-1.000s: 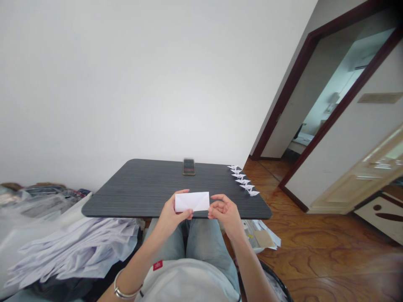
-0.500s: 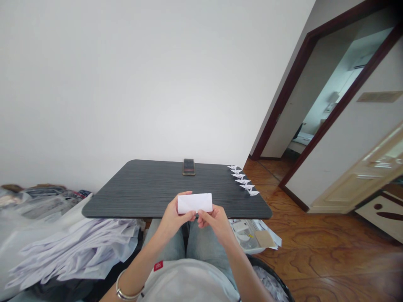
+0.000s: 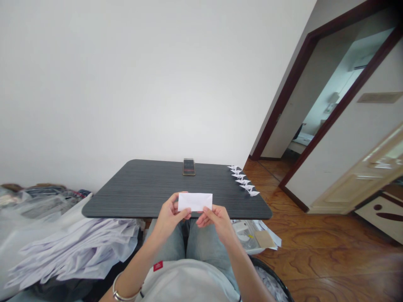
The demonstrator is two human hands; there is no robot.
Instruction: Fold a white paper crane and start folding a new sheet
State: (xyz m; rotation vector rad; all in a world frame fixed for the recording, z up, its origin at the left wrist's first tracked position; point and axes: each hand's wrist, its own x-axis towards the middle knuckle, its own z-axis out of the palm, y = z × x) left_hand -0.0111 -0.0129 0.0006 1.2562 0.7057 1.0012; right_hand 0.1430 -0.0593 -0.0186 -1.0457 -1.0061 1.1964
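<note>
A white sheet of paper (image 3: 195, 201), folded into a narrow rectangle, is held over the near edge of the dark table (image 3: 135, 188). My left hand (image 3: 171, 214) grips its left end, thumb on the lower front edge and fingers behind. At the lower right corner my right hand (image 3: 215, 217) pinches it between thumb and fingers. Several white folded paper cranes (image 3: 243, 181) stand in a row along the table's right side.
A phone (image 3: 189, 167) is propped at the table's back, near the wall. White cloth (image 3: 78, 247) is piled at the lower left. Below the table's right end sit a tray of papers (image 3: 248, 235) and a dark-rimmed bin (image 3: 270, 279).
Both thumbs have slid apart along the paper's lower edge, the left one leftward and the right one rightward and up. The paper stays in nearly the same place.
</note>
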